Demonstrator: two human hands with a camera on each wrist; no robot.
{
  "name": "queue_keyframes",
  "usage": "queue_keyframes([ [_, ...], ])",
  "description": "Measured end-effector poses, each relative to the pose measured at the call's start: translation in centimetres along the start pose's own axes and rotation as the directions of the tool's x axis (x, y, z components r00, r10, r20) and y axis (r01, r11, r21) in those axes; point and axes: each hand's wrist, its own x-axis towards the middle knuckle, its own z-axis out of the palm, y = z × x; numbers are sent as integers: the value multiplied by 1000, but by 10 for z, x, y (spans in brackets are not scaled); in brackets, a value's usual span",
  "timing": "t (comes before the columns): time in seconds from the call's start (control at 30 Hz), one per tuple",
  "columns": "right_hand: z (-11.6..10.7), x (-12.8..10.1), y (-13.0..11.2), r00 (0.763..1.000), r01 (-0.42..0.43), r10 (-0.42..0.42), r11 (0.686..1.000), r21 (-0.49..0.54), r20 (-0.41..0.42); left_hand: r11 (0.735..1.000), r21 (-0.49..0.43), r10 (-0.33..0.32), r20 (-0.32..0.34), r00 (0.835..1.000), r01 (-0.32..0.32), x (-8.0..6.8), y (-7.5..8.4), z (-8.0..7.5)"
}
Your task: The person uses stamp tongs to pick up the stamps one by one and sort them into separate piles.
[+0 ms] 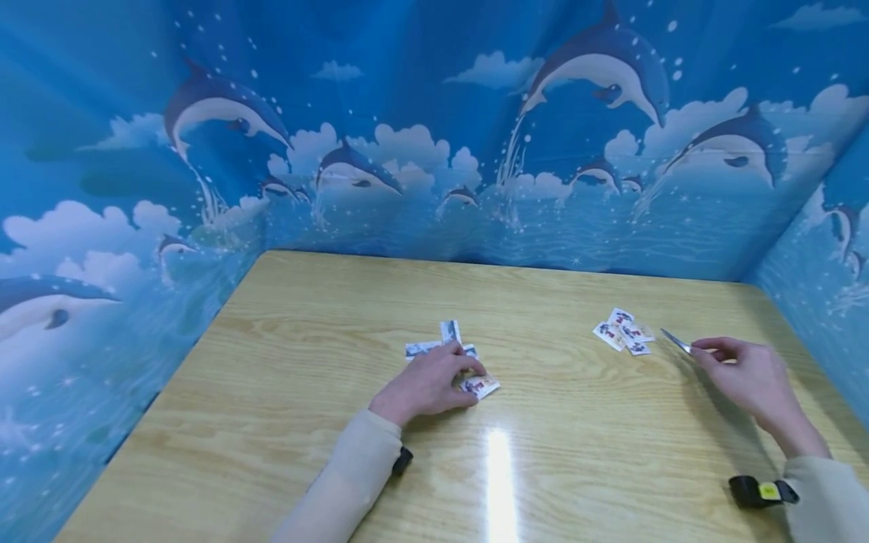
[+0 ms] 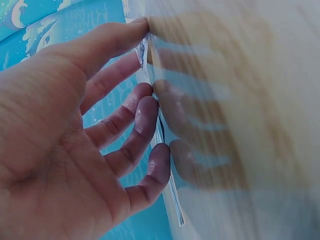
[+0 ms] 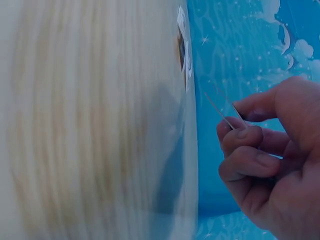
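Small picture cards lie on a wooden table (image 1: 305, 422). My left hand (image 1: 468, 373) rests on a loose cluster of cards (image 1: 441, 348) at the table's middle, and one card (image 1: 483, 386) sticks out under its fingertips. In the left wrist view the fingers (image 2: 145, 107) are nearly straight and their tips press the thin card edges (image 2: 161, 132) against the wood. My right hand (image 1: 702, 351) hovers at the right and pinches a single card (image 1: 676, 341) between thumb and forefinger, seen edge-on as a thin card (image 3: 219, 112). A small pile of cards (image 1: 624, 332) lies just left of it.
Blue walls printed with dolphins (image 1: 434, 151) close the table in at the back and on both sides. A bright glare stripe (image 1: 498, 483) lies on the wood near the front edge. The pile of cards (image 3: 182, 45) shows far off in the right wrist view.
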Motion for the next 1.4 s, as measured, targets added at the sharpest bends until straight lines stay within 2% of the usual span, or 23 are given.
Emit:
queue_keyframes([
  [0.27,7,-7,-24,995,19,-25,998,68,92,1000,0,-13,7,1000,13,0,0,0],
  [0.5,10,-13,-41,980,14,-39,992,125,193,1000,1,-19,10,1000,19,1,1,0],
  [0.8,22,-24,-63,970,28,-67,986,165,233,1000,11,-11,10,1000,11,1,1,-1],
  [0.93,28,-28,-74,958,32,-85,980,195,272,1000,8,-13,12,1000,13,1,1,0],
  [1.13,38,-33,-88,943,84,-150,970,227,296,1000,-4,-12,9,1000,12,1,0,1],
  [1.4,50,-38,-105,912,110,-208,954,279,353,1000,-4,-7,6,1000,8,1,0,0],
])
